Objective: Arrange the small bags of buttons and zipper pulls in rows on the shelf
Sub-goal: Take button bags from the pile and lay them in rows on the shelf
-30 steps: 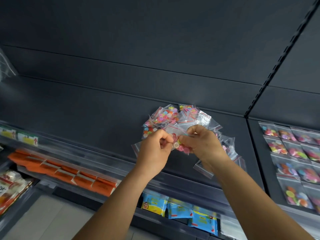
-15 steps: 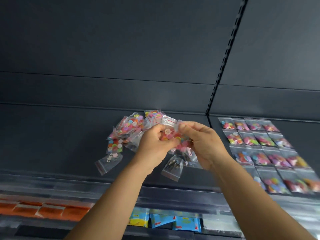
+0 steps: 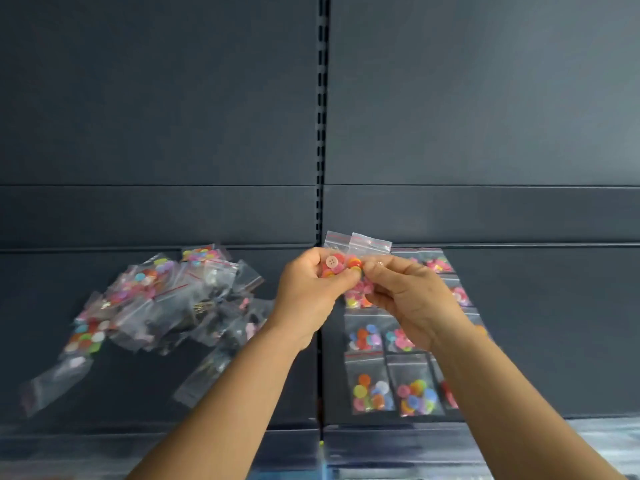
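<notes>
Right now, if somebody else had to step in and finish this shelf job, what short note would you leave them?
Left hand and right hand together pinch two small bags of buttons above the shelf.
Done: several bags already lie in neat rows on the right section, partly hidden by the arms.
Left: a loose pile of bags on the left section is unsorted. Lay down the held bags, then work through the pile.

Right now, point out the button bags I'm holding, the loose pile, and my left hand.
held button bags (image 3: 341,264), head view, on the buttons showing between the hands
loose pile of bags (image 3: 162,299), head view, pile's middle
left hand (image 3: 308,296), head view, back of hand
</notes>
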`<state>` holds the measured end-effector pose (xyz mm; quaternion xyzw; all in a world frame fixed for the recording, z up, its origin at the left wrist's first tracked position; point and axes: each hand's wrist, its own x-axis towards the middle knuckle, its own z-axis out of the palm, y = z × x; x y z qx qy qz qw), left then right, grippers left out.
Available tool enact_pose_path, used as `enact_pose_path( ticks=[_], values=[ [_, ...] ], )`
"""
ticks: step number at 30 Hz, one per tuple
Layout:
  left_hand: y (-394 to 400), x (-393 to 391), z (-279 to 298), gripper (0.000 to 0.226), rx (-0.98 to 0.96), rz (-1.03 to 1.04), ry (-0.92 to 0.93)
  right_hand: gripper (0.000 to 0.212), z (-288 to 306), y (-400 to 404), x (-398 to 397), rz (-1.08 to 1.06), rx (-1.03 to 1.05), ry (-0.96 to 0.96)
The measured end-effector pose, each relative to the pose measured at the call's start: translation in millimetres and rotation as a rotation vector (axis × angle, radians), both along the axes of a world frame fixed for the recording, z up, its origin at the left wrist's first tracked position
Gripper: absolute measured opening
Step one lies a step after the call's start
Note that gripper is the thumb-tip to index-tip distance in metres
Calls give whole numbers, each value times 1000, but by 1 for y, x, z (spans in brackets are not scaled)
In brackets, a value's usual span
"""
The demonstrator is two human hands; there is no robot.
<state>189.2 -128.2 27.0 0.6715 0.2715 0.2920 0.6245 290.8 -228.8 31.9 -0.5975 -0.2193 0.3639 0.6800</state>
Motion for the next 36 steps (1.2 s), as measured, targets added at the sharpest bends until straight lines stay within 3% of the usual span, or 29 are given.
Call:
enact_pose_path(
  ticks=[7, 13, 22, 27, 32, 36],
  values=[
    [-64, 96, 2, 8, 32, -6, 116, 14, 1, -60, 95, -49, -44, -10],
    [-94, 161, 3, 15, 95, 14, 199, 14, -4, -94, 164, -82, -75, -50],
    [-85, 219, -18, 8, 236, 158, 327, 16, -30, -105, 238, -250, -329, -383],
    [-93, 244, -33, 18, 366, 109, 434, 10, -46, -103, 255, -233, -474, -533],
    [-97, 259, -39, 39, 542, 83, 549, 28, -53, -101, 262, -220, -552, -625],
    [-96, 253, -43, 43, 862, 98, 661, 41, -55, -108, 263, -164, -605, -851]
  ],
)
